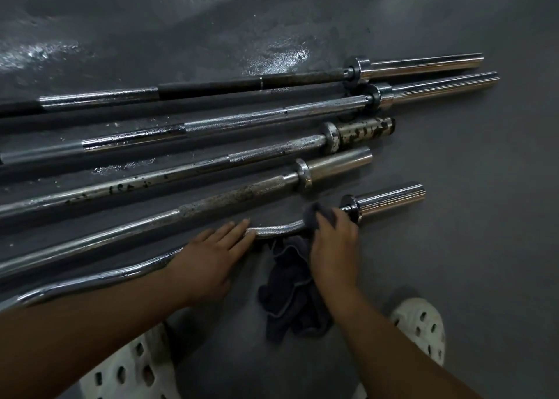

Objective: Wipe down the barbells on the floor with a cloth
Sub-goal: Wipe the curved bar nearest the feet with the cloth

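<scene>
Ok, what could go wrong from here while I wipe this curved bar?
The curved chrome bar is steadied only by the flat left hand, so it could roll. The dark grey cloth in the right hand's grip trails on the grey floor and may pick up grit. The shiny wet patches farther out could be slippery.

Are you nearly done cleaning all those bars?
Done: I cannot tell that any bar is finished. In hand: the right hand grips the dark cloth around the curved bar near its collar, while the left hand rests flat on it. Left: probably the four straight bars beyond it; the rust-spotted bar still looks dirty.
</scene>
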`<action>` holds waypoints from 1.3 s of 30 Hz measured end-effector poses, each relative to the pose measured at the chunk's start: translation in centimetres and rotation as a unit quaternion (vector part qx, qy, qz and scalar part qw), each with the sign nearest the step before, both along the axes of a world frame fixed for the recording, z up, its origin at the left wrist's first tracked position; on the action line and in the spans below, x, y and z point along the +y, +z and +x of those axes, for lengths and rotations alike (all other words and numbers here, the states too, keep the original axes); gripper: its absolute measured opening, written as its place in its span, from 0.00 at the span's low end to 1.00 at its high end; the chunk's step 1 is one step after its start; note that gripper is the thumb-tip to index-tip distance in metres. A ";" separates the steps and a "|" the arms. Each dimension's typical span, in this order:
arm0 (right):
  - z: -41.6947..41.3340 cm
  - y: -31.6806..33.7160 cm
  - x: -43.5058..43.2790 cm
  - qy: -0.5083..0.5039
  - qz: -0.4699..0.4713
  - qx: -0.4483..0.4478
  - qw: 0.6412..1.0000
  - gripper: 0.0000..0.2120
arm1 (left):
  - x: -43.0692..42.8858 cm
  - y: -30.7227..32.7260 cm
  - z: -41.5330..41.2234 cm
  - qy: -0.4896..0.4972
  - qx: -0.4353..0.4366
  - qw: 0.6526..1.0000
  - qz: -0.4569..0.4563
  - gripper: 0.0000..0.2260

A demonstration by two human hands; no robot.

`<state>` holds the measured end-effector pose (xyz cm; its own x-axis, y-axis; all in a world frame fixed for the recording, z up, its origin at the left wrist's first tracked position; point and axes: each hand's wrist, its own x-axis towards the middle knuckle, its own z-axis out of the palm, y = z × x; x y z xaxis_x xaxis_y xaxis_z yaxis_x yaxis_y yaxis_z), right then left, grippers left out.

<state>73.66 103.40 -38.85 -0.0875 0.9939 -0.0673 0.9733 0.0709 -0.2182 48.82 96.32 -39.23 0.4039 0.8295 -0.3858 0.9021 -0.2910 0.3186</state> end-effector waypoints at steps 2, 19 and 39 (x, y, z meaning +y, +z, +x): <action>-1.6 0.2 -1.6 -0.069 -0.006 0.037 0.997 0.16 | 0.0 -0.1 0.2 -0.001 0.002 1.000 -0.008 0.43; -2.6 0.5 1.0 -0.478 -0.209 0.526 0.672 0.04 | 0.2 -0.2 -0.3 -0.022 0.003 0.999 -0.023 0.45; -5.9 1.2 -1.2 0.270 -0.095 0.000 0.958 0.19 | 0.1 0.8 -0.2 -0.013 0.013 0.999 -0.033 0.40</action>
<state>67.73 102.24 -37.68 -0.5851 0.7740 -0.2419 0.8061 0.5227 -0.2773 48.62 96.39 -38.46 0.4142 0.7916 -0.4492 0.9026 -0.2935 0.3151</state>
